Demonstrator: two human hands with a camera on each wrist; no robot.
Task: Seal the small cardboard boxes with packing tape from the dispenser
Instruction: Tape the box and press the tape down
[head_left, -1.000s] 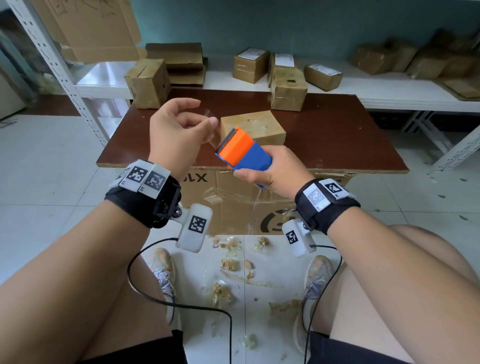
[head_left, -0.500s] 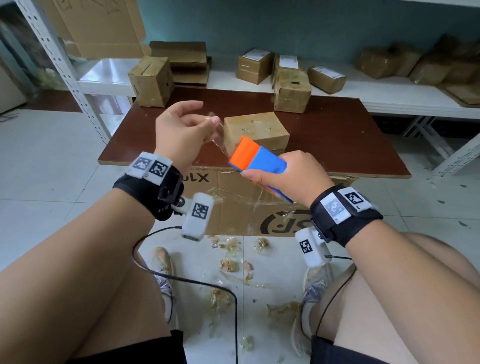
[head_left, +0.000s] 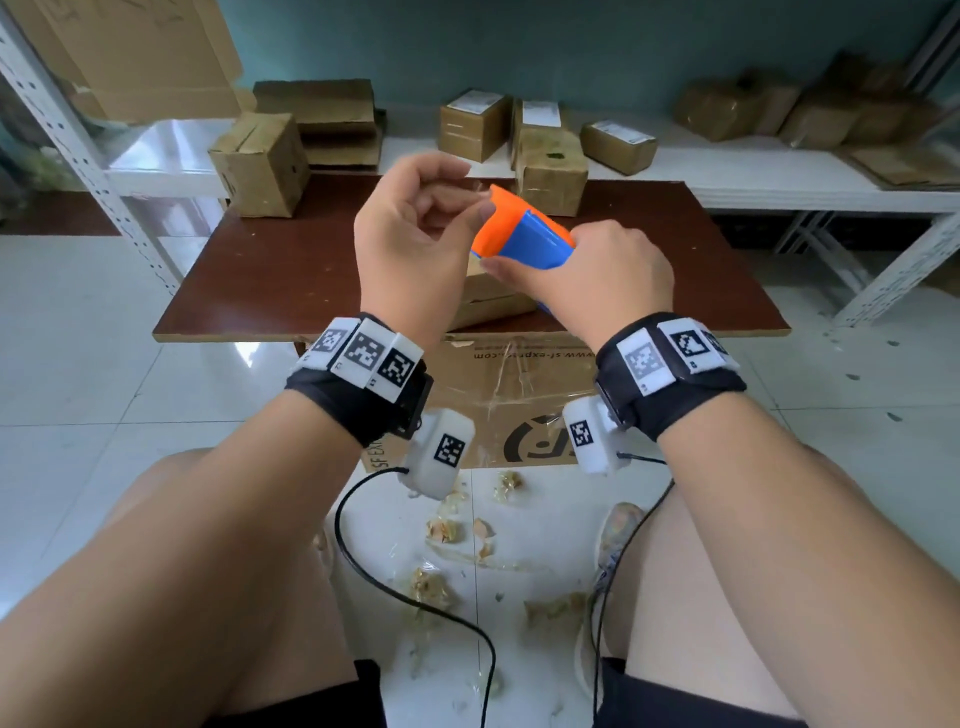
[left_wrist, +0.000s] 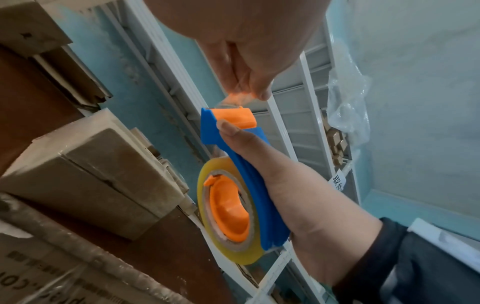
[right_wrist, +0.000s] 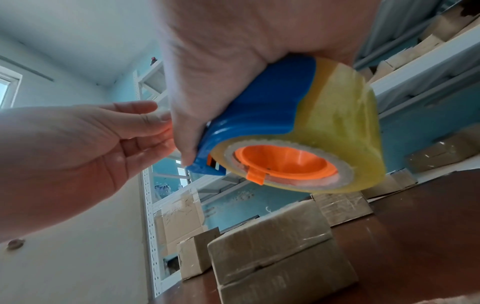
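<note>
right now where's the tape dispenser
In the head view the tape dispenser is centre frame, held up in the right hand above the small box at the table's near edge, its orange end at the left hand.

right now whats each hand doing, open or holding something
Left hand: pinches the loose tape end at the tape dispenser's orange mouth.
Right hand: grips the blue and orange tape dispenser, held up above the small cardboard box.

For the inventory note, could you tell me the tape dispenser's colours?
Blue body, orange head and hub; clearest in the left wrist view.
</note>
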